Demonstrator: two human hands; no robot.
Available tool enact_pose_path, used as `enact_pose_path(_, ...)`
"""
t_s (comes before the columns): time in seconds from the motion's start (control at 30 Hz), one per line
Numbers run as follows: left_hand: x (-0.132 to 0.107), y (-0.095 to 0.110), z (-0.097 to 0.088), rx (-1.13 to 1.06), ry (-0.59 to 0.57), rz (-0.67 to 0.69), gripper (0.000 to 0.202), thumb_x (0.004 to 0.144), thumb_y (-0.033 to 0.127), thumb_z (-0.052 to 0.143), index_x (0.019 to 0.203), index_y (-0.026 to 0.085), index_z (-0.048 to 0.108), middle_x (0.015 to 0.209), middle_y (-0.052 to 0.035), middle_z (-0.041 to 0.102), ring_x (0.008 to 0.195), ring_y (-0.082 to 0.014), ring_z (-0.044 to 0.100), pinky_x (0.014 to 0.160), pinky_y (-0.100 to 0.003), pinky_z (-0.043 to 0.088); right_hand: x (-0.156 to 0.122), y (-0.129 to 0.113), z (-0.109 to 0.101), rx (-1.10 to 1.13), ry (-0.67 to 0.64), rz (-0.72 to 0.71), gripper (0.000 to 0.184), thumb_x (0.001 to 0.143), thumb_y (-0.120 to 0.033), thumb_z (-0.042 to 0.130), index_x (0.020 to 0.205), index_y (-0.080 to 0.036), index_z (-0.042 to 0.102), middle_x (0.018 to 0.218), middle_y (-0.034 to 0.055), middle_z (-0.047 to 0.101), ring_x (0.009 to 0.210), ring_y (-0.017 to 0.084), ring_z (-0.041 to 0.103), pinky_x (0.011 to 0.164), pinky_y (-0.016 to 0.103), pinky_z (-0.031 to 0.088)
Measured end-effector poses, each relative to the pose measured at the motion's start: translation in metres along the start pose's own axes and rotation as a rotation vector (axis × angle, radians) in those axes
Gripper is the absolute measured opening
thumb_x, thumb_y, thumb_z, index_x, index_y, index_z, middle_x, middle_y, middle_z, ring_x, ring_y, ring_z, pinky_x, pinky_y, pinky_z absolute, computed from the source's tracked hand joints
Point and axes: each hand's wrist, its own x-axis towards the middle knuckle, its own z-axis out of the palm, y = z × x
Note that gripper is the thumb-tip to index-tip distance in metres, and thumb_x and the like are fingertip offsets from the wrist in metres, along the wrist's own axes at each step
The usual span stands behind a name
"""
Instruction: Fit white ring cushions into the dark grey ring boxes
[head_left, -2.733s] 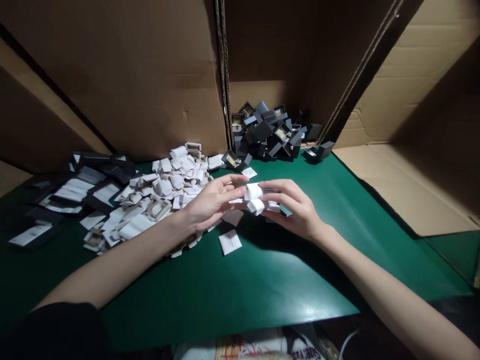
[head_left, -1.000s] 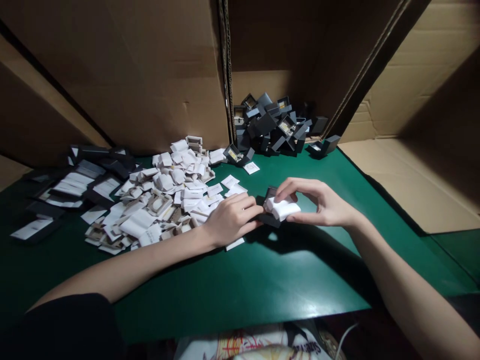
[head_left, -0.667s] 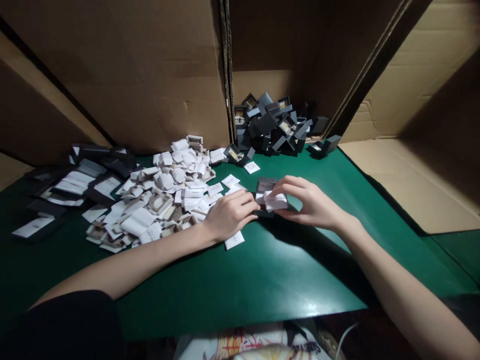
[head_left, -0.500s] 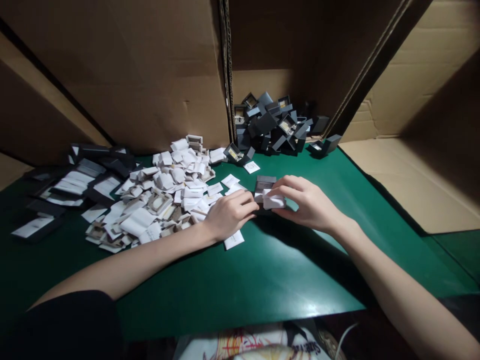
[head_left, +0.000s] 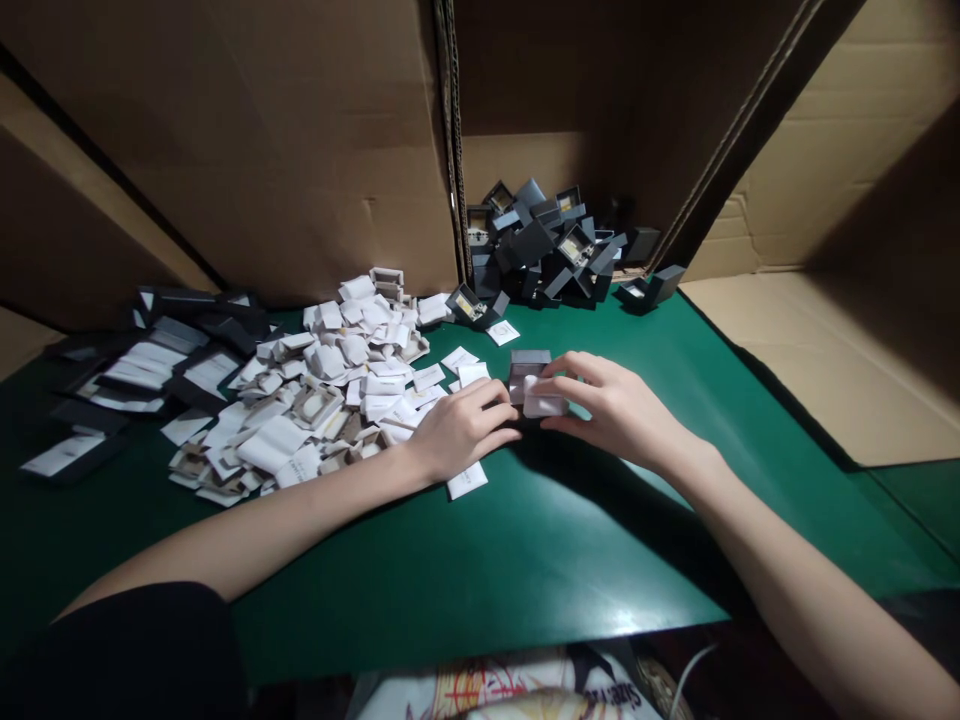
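Observation:
A small dark grey box [head_left: 530,362] stands on the green table between my hands, its lid raised at the back. My right hand [head_left: 600,398] pinches a white padded insert [head_left: 546,402] over the box's front part. Curled at the box's left side, my left hand [head_left: 466,428] has its fingertips against the box; its lower part is mostly hidden by the fingers and the insert. Beside and under my left hand lie white printed cards [head_left: 468,480]. To its left spreads a heap of white paper and card inserts [head_left: 330,385].
Open dark boxes [head_left: 536,245] are piled at the back against a cardboard partition [head_left: 452,140]. One open box [head_left: 649,290] sits apart to the right. Dark sleeves with white sheets [head_left: 154,355] lie far left. A cardboard sheet [head_left: 832,370] covers the table's right side.
The white insert has shifted slightly down and left with my right hand. My left index finger has moved a little; the box stays in place.

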Motion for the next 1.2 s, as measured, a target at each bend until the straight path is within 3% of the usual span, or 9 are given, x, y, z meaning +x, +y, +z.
enact_pose_path(0.27,0.000,0.002,0.002,-0.036,0.014,-0.027,0.008,0.090,0.017,0.050,0.090,0.014,0.057,0.095,-0.0076,0.056,0.089,-0.0183,0.055,0.076,-0.031,0.050,0.002,-0.003,0.003,-0.034,-0.037,-0.016,0.031,0.085,-0.033,0.063,0.112,-0.020,0.059,0.107,0.0093,0.063,0.089,0.023,0.054,0.071,0.036,0.042)
enact_pose_path(0.43,0.001,0.002,0.000,-0.162,0.035,-0.128,0.010,0.086,0.017,0.058,0.093,0.015,0.052,0.096,-0.0067,0.055,0.087,-0.0181,0.056,0.072,-0.031,0.052,0.004,-0.002,0.008,0.000,-0.010,-0.013,0.034,0.084,-0.038,0.064,0.111,-0.018,0.060,0.102,0.0107,0.065,0.090,0.025,0.051,0.070,0.037,0.041)
enact_pose_path(0.67,0.003,-0.002,0.003,-0.380,0.097,-0.243,0.040,0.082,0.011,0.063,0.118,0.020,0.050,0.115,-0.0063,0.055,0.103,-0.0177,0.058,0.091,-0.034,0.052,0.005,-0.006,0.008,0.190,0.009,-0.038,0.027,0.090,-0.024,0.053,0.115,-0.016,0.059,0.108,0.0115,0.066,0.088,0.023,0.052,0.076,0.037,0.050)
enact_pose_path(0.77,0.004,-0.005,0.004,-0.424,0.119,-0.270,0.040,0.079,0.008,0.063,0.117,0.019,0.054,0.114,-0.0065,0.057,0.105,-0.0180,0.058,0.093,-0.035,0.052,0.005,-0.005,0.006,0.186,-0.018,-0.034,0.036,0.090,-0.006,0.039,0.119,-0.015,0.058,0.108,0.0109,0.067,0.090,0.022,0.053,0.075,0.036,0.050)
enact_pose_path(0.87,0.005,-0.007,0.004,-0.427,0.124,-0.265,0.035,0.079,0.007,0.061,0.113,0.018,0.059,0.112,-0.0071,0.059,0.104,-0.0186,0.059,0.091,-0.035,0.053,0.004,-0.003,0.007,0.152,-0.005,-0.045,0.038,0.089,-0.003,0.039,0.117,-0.015,0.061,0.106,0.0098,0.068,0.089,0.021,0.054,0.074,0.034,0.049)
enact_pose_path(1.07,0.008,-0.006,0.004,-0.404,0.143,-0.295,0.034,0.075,0.023,0.069,0.108,0.016,0.063,0.112,-0.0092,0.063,0.103,-0.0212,0.062,0.090,-0.036,0.053,0.004,-0.004,0.012,-0.116,0.062,-0.078,0.023,0.095,-0.018,0.045,0.102,-0.020,0.067,0.098,0.0051,0.072,0.084,0.021,0.053,0.066,0.036,0.038)
enact_pose_path(1.2,0.009,-0.003,0.003,-0.416,0.162,-0.326,0.031,0.076,0.029,0.069,0.104,0.016,0.065,0.110,-0.0092,0.064,0.100,-0.0208,0.063,0.087,-0.034,0.053,0.004,-0.006,0.012,-0.155,0.155,-0.071,0.021,0.092,-0.017,0.051,0.103,-0.029,0.066,0.120,0.0010,0.064,0.108,0.023,0.050,0.087,0.042,0.038)
